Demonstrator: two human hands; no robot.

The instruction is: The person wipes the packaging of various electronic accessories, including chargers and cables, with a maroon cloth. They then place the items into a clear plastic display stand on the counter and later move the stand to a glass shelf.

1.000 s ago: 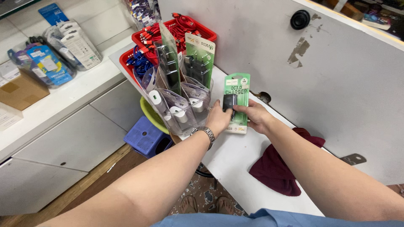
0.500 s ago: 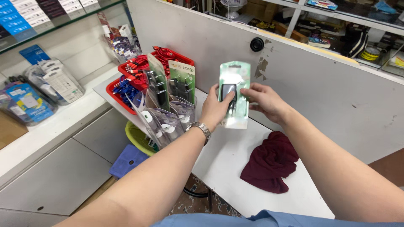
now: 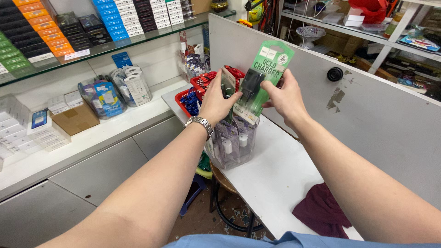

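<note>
- Green charger pack (image 3: pixel 265 78) is lifted above the white counter (image 3: pixel 275 174), not set down
- Left hand (image 3: pixel 219 98) fingers pinch its left edge
- Right hand (image 3: pixel 285 95) fingers pinch its right edge
- Clear packs (image 3: pixel 232 142) stand beneath

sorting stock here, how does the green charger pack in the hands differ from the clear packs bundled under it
The green charger blister pack is raised, pinched between the left hand and right hand; the clear packs hang below the left wrist. The green one has a coloured backing card and a black charger; the clear ones show white parts inside. It is a single pack; they are several bunched together. Both are hang-tab retail packaging.
</note>
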